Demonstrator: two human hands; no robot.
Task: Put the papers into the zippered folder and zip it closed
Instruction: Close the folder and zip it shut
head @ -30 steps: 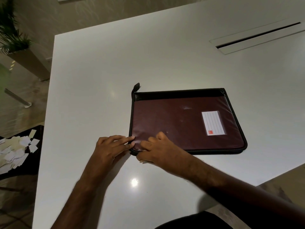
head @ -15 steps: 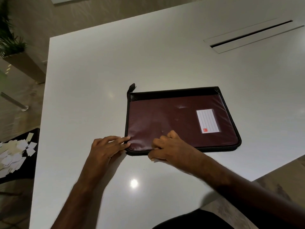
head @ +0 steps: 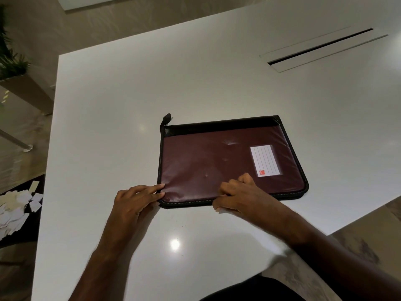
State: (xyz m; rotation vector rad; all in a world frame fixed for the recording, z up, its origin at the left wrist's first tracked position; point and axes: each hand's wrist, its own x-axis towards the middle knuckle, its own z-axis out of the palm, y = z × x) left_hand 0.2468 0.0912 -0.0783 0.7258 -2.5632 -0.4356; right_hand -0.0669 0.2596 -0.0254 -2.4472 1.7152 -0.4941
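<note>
- Left hand [head: 134, 198] lies low and flat-ish, fingers stretched out to the right, fingertips touching the near-left corner of the flat maroon zippered folder with black trim [head: 217, 161].
- Right hand [head: 238, 196] sits at the folder's near edge, fingers curled, apparently pinching something there; can't see what.
- Both forearms bare, angling in from the bottom.

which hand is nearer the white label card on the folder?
Right. The right hand grips the folder's near edge just below and left of the label card. The left hand is further off, fingers touching the folder's near left corner.
</note>
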